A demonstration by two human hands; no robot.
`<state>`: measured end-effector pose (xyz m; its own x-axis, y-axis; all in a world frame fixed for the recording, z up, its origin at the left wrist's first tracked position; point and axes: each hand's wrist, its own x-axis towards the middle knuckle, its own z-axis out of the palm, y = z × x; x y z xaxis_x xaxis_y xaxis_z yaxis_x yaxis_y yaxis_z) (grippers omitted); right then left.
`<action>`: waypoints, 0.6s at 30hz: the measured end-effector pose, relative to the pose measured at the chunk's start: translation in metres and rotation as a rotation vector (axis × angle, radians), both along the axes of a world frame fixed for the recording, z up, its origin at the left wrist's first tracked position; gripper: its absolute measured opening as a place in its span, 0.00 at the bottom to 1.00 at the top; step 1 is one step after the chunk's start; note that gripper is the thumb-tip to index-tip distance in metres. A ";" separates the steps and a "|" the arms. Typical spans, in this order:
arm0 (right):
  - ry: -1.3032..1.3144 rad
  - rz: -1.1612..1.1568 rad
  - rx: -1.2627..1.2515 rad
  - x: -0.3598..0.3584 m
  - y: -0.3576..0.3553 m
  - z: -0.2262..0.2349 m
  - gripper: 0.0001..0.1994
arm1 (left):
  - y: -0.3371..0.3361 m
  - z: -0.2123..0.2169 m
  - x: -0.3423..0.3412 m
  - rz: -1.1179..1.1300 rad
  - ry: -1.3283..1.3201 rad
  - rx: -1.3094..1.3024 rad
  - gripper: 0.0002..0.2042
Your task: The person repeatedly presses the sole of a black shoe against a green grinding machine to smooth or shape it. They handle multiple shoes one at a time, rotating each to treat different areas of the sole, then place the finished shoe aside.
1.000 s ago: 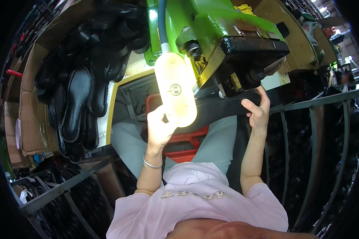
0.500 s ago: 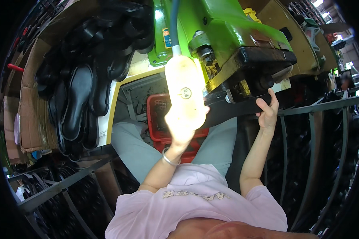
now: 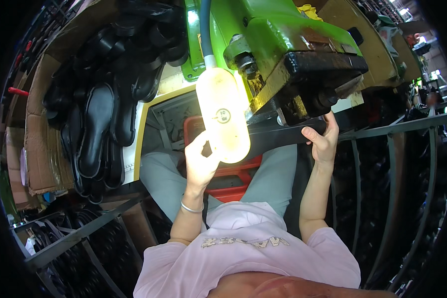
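Note:
A lit oval lamp (image 3: 222,116) on a grey-blue flexible neck hangs in front of a green machine (image 3: 288,27). At the lamp's lower left edge is my left hand (image 3: 199,164), its thumb and forefinger curled inward. Their tips pass behind the lamp, hiding whatever they hold. My right hand (image 3: 324,141) is raised under the machine's dark, oily head (image 3: 323,74). Its thumb and forefinger are apart, the forefinger up by a round black knob (image 3: 327,98). A long black piece (image 3: 275,135) runs beneath the head, between my hands; its kind is unclear.
Black shoe soles (image 3: 97,129) fill a cardboard box (image 3: 39,129) on the left. A red plastic crate (image 3: 228,186) stands between my knees. Metal racks (image 3: 397,126) with dark items flank me, and another carton (image 3: 380,54) stands behind the machine.
My left hand has shifted left and its fingertip no longer shows right of the lamp. My right hand has moved slightly left. The whole view has shifted a little.

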<state>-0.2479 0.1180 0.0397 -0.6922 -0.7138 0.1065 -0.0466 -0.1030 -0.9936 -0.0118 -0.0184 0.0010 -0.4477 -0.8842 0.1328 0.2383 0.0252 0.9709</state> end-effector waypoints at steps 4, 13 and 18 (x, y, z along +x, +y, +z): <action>-0.008 0.009 -0.133 -0.007 0.003 -0.008 0.32 | -0.004 0.002 0.000 -0.075 0.158 0.125 0.07; -0.234 -0.065 -0.177 -0.034 0.022 -0.037 0.30 | 0.004 -0.011 -0.029 0.153 -0.135 -0.522 0.17; -0.220 -0.103 -0.078 -0.029 0.014 -0.028 0.23 | 0.005 -0.016 -0.027 0.149 -0.062 -0.311 0.09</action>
